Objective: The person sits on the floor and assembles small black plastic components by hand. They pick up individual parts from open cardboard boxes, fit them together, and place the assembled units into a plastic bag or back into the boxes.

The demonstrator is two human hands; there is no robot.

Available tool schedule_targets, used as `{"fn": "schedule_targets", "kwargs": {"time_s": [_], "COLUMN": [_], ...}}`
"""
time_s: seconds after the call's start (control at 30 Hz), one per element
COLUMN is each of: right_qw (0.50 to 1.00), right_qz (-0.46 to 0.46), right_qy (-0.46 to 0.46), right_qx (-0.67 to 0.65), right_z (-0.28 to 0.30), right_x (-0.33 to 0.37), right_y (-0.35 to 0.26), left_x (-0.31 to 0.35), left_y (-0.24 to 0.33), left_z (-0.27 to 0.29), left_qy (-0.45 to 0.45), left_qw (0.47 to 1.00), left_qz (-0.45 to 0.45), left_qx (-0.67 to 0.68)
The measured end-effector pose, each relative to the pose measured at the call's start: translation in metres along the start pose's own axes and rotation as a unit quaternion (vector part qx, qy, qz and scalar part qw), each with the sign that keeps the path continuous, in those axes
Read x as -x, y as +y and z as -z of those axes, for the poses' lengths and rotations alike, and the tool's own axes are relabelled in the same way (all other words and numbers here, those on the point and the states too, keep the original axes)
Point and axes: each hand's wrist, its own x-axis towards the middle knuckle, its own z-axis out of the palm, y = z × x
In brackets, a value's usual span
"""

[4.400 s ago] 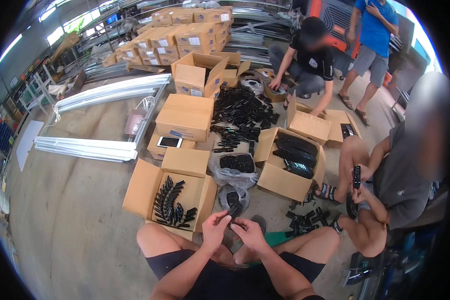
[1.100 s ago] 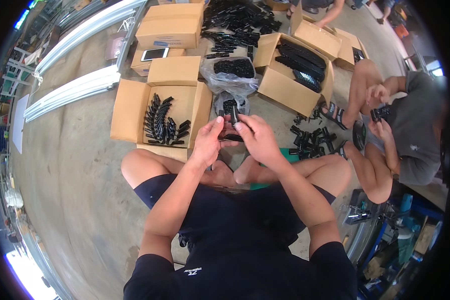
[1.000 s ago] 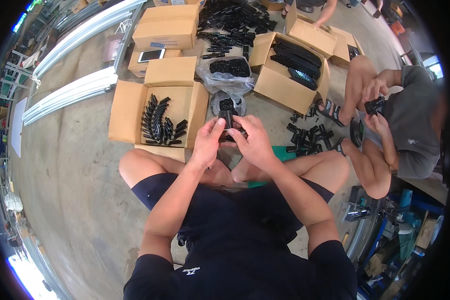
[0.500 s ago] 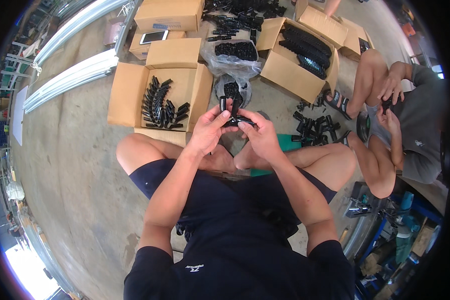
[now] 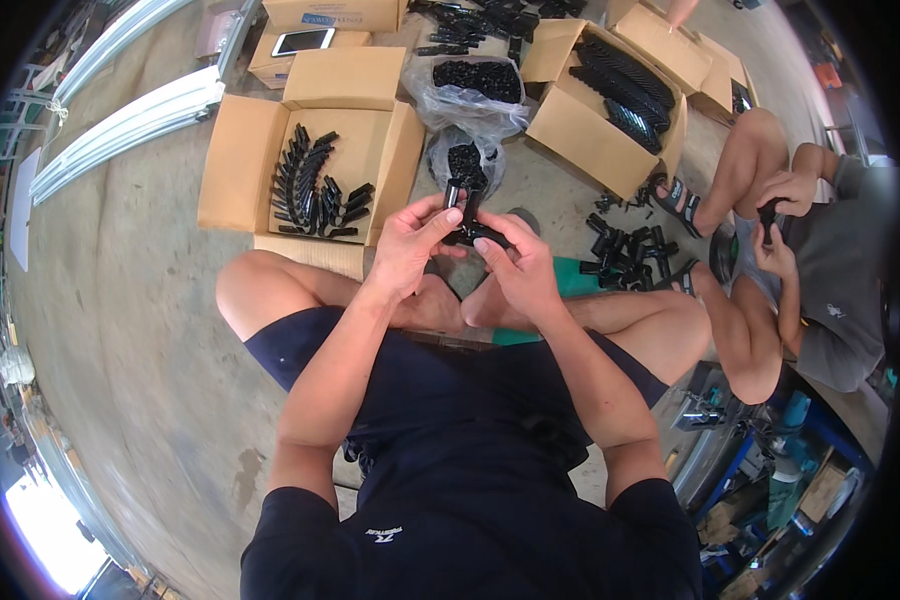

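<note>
In front of my crossed legs, both hands grip a black branched tube fitting (image 5: 472, 206) with short arms pointing several ways. My left hand (image 5: 407, 245) pinches one side of it, thumb on top and fingers curled behind. On the other side, my right hand (image 5: 522, 262) is closed round another arm, its thumb pressed along the black surface. The fingers hide part of the fitting, so I cannot tell whether it is one piece or more. Just beyond my hands is an open plastic bag (image 5: 492, 160) of small black parts.
An open cardboard box (image 5: 242, 165) at the left holds rows of black fittings. More fittings (image 5: 625, 250) lie piled on the floor at right, near a co-worker's sandal (image 5: 678, 203). Another box (image 5: 580, 150) holds stacked black pieces. A tablet (image 5: 305, 41) rests on a carton.
The fitting has tilted slightly between my hands, which stay closed on it. The whole view has shifted a little. The co-worker's hands have moved around a dark object.
</note>
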Motion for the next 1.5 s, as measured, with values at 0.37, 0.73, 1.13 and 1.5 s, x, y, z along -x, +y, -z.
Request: {"fn": "schedule_targets", "kwargs": {"time_s": [0.37,0.73,1.13,1.5], "right_qw": [0.999,0.995,0.982,0.969], "right_qz": [0.039,0.033,-0.069,-0.059], "right_qy": [-0.017,0.000,-0.046,0.147], "right_qx": [-0.015,-0.098,-0.168,0.188], "right_z": [0.001,-0.020,-0.034,0.046], "right_x": [0.003,0.012,0.001,-0.170], "right_y": [0.015,0.019,0.006,0.110], "left_x": [0.000,0.017,0.014,-0.028], "left_y": [0.000,0.015,0.025,0.012], "left_z": [0.000,-0.005,0.023,0.015], "left_qy": [-0.020,0.010,0.035,0.136], "left_qw": [0.999,0.995,0.995,0.932], "left_qz": [0.003,0.003,-0.010,-0.082], "left_qx": [-0.050,-0.097,-0.090,-0.324]}}
